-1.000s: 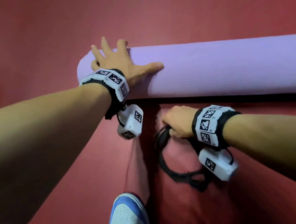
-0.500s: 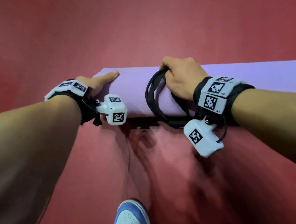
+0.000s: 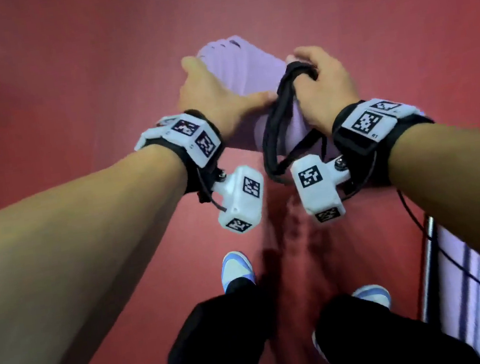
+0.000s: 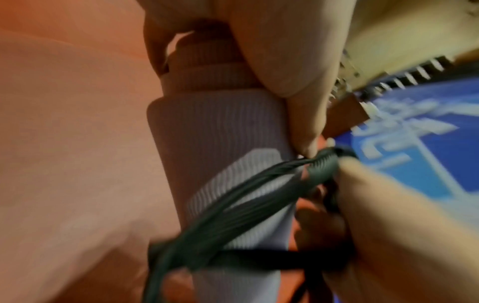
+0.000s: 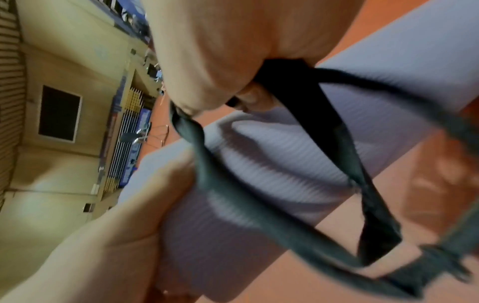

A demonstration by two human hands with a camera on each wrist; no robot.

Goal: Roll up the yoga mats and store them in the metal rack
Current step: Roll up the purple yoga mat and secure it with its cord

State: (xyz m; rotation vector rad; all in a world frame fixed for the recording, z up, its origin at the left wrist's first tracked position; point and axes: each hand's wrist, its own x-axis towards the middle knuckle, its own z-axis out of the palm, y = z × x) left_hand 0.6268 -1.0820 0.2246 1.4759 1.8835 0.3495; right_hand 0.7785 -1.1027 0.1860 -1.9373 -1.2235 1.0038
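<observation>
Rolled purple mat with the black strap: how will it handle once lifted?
The rolled purple ribbed foam mat probably lifts light, and unwinds if released: its layers show stepped. The black webbing strap hangs floppy from the right hand, offering little support.

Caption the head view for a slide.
Left hand steadies the rolled purple yoga mat while right hand grips a black strap looped around it.

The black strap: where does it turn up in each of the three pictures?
Head view: the black strap hangs at centre, looped round the near end of the purple mat, held by the right hand.
Left wrist view: lower centre, crossing the mat slantwise.
Right wrist view: centre to lower right, dangling from the hand.
Shared landmark: the ribbed purple mat itself.
</observation>
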